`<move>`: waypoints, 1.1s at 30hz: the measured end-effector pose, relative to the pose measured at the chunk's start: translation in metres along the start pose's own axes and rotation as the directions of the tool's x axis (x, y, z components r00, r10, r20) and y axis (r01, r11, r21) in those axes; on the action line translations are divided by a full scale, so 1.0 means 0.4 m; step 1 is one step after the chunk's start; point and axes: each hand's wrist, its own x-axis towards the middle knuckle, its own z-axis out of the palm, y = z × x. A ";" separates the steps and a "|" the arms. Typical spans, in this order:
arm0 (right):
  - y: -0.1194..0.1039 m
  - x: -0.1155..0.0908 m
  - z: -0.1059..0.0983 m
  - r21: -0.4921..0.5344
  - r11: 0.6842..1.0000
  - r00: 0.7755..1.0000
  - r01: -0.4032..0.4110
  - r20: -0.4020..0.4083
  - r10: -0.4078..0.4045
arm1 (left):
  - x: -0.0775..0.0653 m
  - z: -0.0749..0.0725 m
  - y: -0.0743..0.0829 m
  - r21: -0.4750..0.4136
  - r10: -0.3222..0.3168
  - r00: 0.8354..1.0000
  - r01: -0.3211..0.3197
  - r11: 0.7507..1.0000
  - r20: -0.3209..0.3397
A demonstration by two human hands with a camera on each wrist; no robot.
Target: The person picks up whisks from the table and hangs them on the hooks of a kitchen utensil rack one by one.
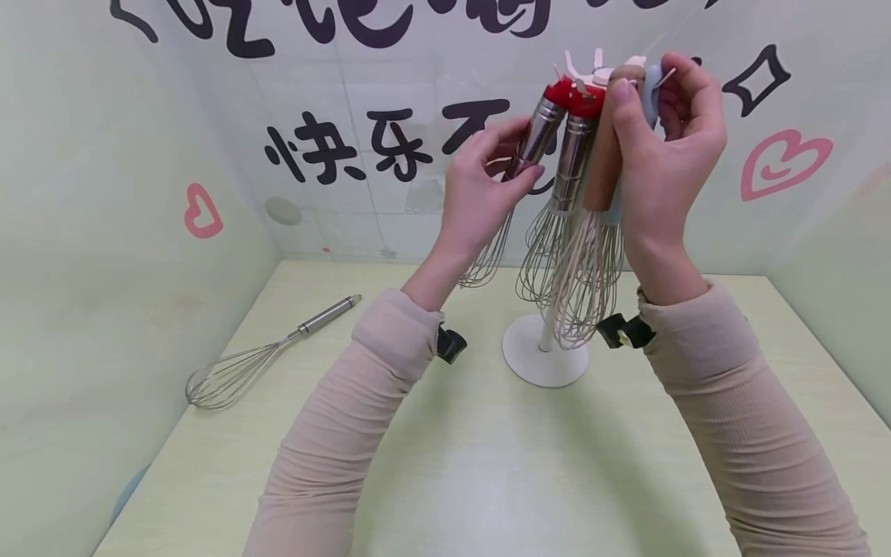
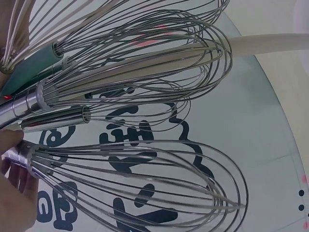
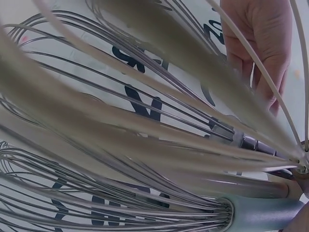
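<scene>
A white stand (image 1: pixel 522 360) carries several whisks hanging in a ring from its hooked top. My left hand (image 1: pixel 480 186) grips the steel handle of a red-ended whisk (image 1: pixel 539 131) at the ring's left side; its wire loops hang downward. Beside it hangs another red-ended steel whisk (image 1: pixel 574 151). On the right, my right hand (image 1: pixel 671 155) has its thumb on the upper handle of a brown-handled whisk (image 1: pixel 602 166), fingers curled behind near a light blue whisk (image 1: pixel 651 97). In the left wrist view a green-handled whisk (image 2: pixel 34 70) shows among the others.
One loose steel whisk (image 1: pixel 323 316) lies on the pale tabletop (image 1: pixel 459 480) at the left. Behind the stand rises a pale wall panel (image 1: pixel 376 209) with black lettering and pink hearts; side panels flank the table.
</scene>
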 end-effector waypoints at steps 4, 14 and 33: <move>0.000 0.002 0.000 0.005 1.000 1.000 0.000 -0.004 0.000 | -0.004 0.002 -0.003 -0.006 0.002 1.000 -0.002 1.000 0.019; 0.008 0.007 -0.003 0.002 1.000 1.000 0.011 0.010 -0.011 | -0.008 0.012 -0.008 -0.072 0.006 0.999 -0.003 0.997 0.036; 0.014 0.012 -0.005 -0.004 1.000 1.000 0.012 0.014 -0.012 | -0.004 0.008 -0.005 -0.078 -0.075 0.992 0.084 0.993 0.104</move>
